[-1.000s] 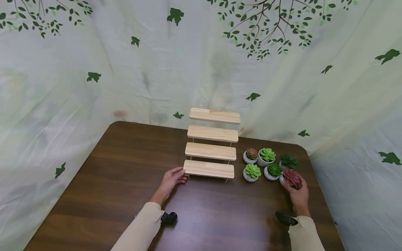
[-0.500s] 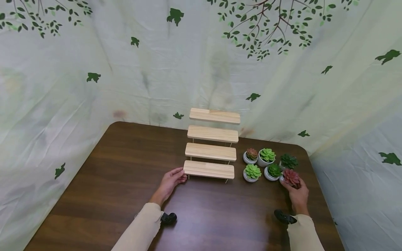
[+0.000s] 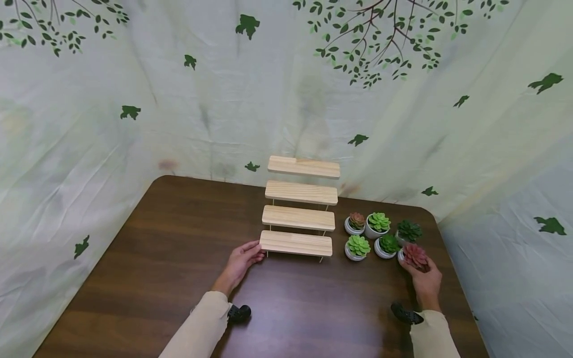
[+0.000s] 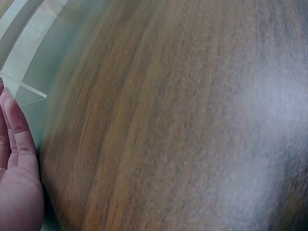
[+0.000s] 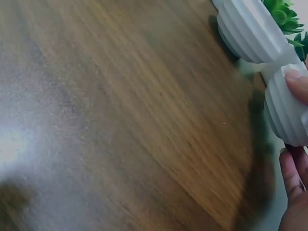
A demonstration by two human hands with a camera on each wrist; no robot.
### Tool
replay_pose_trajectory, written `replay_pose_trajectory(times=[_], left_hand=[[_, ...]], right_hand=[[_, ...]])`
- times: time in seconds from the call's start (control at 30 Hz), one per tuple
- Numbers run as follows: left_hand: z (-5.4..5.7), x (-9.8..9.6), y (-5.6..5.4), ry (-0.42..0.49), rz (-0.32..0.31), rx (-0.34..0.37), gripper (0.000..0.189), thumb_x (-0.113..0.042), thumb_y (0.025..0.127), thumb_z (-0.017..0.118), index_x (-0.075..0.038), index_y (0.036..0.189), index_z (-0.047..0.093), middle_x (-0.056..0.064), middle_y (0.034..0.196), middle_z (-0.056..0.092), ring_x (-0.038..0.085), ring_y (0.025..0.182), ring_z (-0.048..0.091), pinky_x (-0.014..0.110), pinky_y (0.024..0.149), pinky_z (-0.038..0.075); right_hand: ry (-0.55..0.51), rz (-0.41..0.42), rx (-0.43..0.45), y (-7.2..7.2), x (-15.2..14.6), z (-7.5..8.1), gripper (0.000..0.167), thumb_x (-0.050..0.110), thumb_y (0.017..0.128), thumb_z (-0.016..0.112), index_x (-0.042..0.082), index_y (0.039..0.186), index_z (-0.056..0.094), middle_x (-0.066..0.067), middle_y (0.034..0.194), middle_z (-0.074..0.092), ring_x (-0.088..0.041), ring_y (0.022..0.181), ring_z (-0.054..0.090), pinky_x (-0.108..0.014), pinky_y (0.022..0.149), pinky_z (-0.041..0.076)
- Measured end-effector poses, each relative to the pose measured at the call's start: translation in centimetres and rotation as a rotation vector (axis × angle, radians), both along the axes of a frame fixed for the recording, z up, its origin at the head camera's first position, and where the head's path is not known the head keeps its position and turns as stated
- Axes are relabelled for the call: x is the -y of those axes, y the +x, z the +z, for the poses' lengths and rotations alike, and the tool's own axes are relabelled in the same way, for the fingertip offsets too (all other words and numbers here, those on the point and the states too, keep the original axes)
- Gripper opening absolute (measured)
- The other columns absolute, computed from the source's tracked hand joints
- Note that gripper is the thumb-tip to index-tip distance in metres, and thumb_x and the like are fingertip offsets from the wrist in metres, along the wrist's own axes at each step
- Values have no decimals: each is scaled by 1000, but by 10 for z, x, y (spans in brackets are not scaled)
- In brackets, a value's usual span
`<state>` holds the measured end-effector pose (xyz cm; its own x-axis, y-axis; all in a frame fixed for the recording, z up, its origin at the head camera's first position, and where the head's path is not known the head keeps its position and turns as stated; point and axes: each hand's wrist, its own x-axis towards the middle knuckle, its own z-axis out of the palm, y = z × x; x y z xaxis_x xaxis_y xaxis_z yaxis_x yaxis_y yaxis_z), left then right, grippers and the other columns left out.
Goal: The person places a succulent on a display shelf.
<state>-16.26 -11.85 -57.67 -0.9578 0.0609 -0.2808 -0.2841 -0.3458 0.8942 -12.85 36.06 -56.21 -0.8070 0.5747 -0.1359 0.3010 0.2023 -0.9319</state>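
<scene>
The right hand (image 3: 427, 283) grasps a small red artificial succulent in a white ribbed pot (image 3: 414, 255), its thumb and fingers around the pot, near the right edge of the dark brown wood-grain bench (image 3: 179, 278). The left hand (image 3: 239, 263), fingers nearly straight, touches the lowest board's left end on a pale wooden 4-tier stand (image 3: 297, 217). 5 other potted succulents (image 3: 378, 222) stand between stand and right hand.

Pots (image 5: 250, 31): no readable lettering
Wooden stand (image 3: 295, 243): no readable label
Desk (image 3: 179, 238): no readable numbers
Backdrop (image 3: 264, 99): no readable words
</scene>
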Motion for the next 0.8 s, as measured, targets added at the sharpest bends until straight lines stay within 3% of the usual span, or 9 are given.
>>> replay_pose_trajectory(times=[0.07, 0.13, 0.3, 0.43, 0.8], left_hand=[[0, 1, 0, 4, 0, 3, 39, 2, 96, 52, 20, 129, 43, 1, 81, 68, 9, 72, 64, 21, 71, 55], [0, 2, 0, 9, -5, 1, 40, 2, 96, 53, 21, 130, 42, 0, 81, 68, 9, 73, 65, 21, 72, 55], [0, 4, -1, 33, -19, 8, 39, 3, 96, 53, 20, 130, 42, 0, 81, 68, 9, 74, 65, 21, 74, 55], [2, 5, -1, 32, -21, 21, 41, 3, 96, 54, 20, 131, 42, 1, 83, 68, 9, 74, 65, 21, 75, 55], [2, 3, -1, 45, -5, 30, 35, 5, 95, 54, 19, 126, 47, 1, 84, 69, 9, 74, 66, 21, 74, 56]], right_hand=[[16, -8, -15, 1, 0, 3, 68, 9, 83, 76, -1, 142, 43, -21, 140, 47, -32, 128, 44, -42, 109, 36], [28, -27, -35, 1, 1, 7, 67, 14, 82, 78, -1, 139, 46, -20, 137, 50, -27, 124, 48, -30, 106, 41], [20, -48, -99, -1, 2, 21, 67, 21, 78, 82, 0, 134, 52, -12, 128, 55, -10, 107, 54, -5, 81, 46], [-4, -27, -161, -4, 3, 34, 65, 16, 76, 83, 0, 132, 54, -9, 123, 56, -8, 104, 55, -4, 76, 46], [19, 36, -162, -20, 20, 77, 67, 18, 76, 83, 4, 135, 53, -10, 130, 56, -6, 104, 56, -5, 76, 48]])
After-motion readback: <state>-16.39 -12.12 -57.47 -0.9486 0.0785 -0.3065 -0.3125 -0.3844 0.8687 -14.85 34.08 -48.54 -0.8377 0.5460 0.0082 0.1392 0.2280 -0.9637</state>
